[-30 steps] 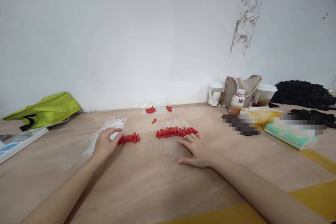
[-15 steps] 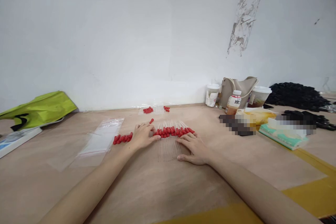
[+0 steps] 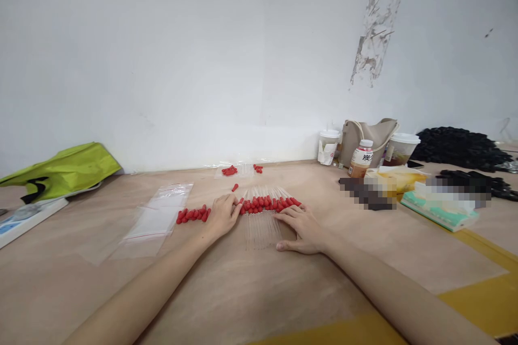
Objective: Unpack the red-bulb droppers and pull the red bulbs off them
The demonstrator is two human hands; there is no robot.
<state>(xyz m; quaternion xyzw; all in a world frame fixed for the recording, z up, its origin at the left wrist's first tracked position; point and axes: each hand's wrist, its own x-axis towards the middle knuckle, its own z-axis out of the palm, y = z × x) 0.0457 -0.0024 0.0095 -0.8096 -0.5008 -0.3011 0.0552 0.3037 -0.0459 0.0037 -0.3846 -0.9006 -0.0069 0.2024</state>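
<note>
A row of small red bulb-shaped caps (image 3: 259, 204) lies across thin clear sticks (image 3: 262, 232) on the brown-covered table. My left hand (image 3: 224, 215) is at the row's left end, thumb and fingertips drawn together on a red cap (image 3: 242, 201). Resting at the right end, my right hand (image 3: 302, 230) has its fingers spread, the fingertips touching the sticks just below the caps. More red caps (image 3: 193, 214) lie left of my left hand, partly hidden by it. One loose red cap (image 3: 235, 187) lies beyond that hand.
Near the wall are small heaps of red caps (image 3: 229, 171) on clear plastic. Clear zip bags (image 3: 156, 215) lie to the left, by a yellow-green bag (image 3: 65, 170). At right stand a bottle (image 3: 361, 159), lidded cups (image 3: 329, 146), a grey bag (image 3: 370, 135) and a tissue pack (image 3: 439, 210).
My left hand's fingers have drawn in, with the thumb now up beside the fingertips at a red cap. More of the caps at far left show. My right hand stays nearly in place.
</note>
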